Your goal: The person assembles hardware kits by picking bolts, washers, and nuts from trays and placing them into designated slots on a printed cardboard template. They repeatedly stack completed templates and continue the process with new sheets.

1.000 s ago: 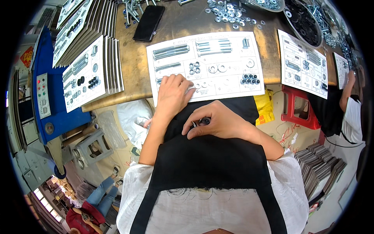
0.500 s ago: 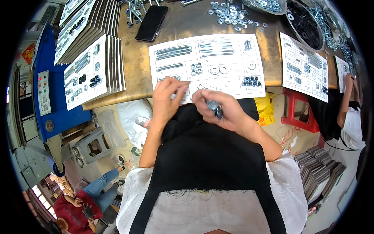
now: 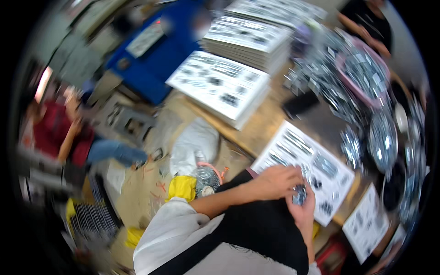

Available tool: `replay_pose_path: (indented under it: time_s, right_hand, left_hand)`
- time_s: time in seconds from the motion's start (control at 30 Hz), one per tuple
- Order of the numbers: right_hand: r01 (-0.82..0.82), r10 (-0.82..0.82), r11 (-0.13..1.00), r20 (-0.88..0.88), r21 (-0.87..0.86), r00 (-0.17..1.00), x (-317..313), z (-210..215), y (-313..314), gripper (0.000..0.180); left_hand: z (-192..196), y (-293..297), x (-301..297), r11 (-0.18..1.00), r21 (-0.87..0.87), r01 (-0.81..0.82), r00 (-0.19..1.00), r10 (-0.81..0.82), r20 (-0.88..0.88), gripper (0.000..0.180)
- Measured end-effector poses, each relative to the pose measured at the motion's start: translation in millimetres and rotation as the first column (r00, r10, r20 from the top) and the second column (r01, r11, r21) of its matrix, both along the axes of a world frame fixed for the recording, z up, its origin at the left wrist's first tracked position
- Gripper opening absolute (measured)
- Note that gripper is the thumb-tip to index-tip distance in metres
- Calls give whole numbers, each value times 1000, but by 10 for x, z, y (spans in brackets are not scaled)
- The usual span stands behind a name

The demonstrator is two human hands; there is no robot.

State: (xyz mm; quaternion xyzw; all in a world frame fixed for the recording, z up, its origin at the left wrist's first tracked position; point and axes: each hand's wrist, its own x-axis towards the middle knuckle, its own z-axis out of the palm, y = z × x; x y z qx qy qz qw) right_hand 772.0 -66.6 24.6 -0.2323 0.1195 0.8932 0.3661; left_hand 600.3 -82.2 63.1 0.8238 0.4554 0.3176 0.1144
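My right hand (image 3: 305, 211) is curled around a cluster of small shiny metal pieces (image 3: 299, 195), too blurred to name exactly. Against it, the bent fingers of my left hand (image 3: 275, 182) are drawn together at the top of the cluster; what they pinch, if anything, is hidden. Both hands are over the near edge of a white printed card (image 3: 337, 195) bearing bolts, washers, nuts and dark pieces in separate fields. My left hand covers part of that card.
Stacked cards (image 3: 220, 80) stand on the worn table to the left, near a black phone (image 3: 300, 104). Loose bolts (image 3: 337, 98), a pink basin (image 3: 388, 75) and bowls of hardware crowd the right. Another card (image 3: 366, 224) lies at the lower right. A seated person (image 3: 62, 133) is at far left.
The view has swung left and tilted, blurring everything. My hands, apart before, have come together at the metal pieces in my right hand.
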Motion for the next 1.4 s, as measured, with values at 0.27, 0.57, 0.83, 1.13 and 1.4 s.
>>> replay_pose_path:
  time_s: [0.27,0.57,0.83,1.13,1.4]
  right_hand:
    - [-382,389,918,-57,101,919,-591,-156,86,39]
    - [-560,554,824,-320,83,768,-956,-150,25,46]
    - [-516,538,834,-85,195,838,-901,-189,67,39]
    - [-544,610,784,-206,299,765,-779,-439,162,31]
    - [-431,421,896,104,104,901,-845,-113,9,26]
  left_hand:
    - [-29,-537,-522,970,91,-226,968,234,-94,29]
    - [-68,-817,-735,900,354,-254,889,362,-282,23]
    - [-221,-599,-760,930,327,-167,911,272,-310,29]
    - [-222,-532,-742,974,196,-116,957,162,-239,25]
    - [-109,-508,-747,993,1,-122,986,121,119,18]
